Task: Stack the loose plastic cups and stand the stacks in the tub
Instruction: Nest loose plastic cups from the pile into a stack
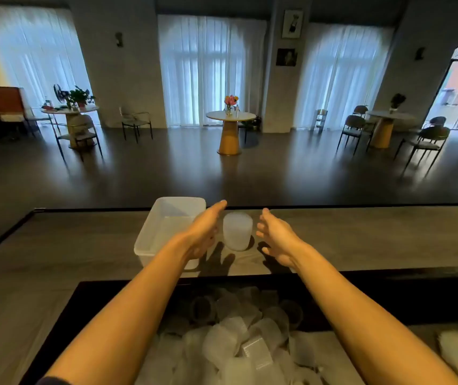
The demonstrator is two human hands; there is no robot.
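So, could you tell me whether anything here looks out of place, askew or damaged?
Only one thing: the cup stack stands upright on the counter just right of the tub, not inside it, and the tub looks empty. The loose cups lie jumbled in a heap nearer the person. Nothing looks spilled or damaged.

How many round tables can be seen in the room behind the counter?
3: the left table bears a plant, the middle table bears flowers, and the right table stands among chairs. More may be hidden beyond the view.
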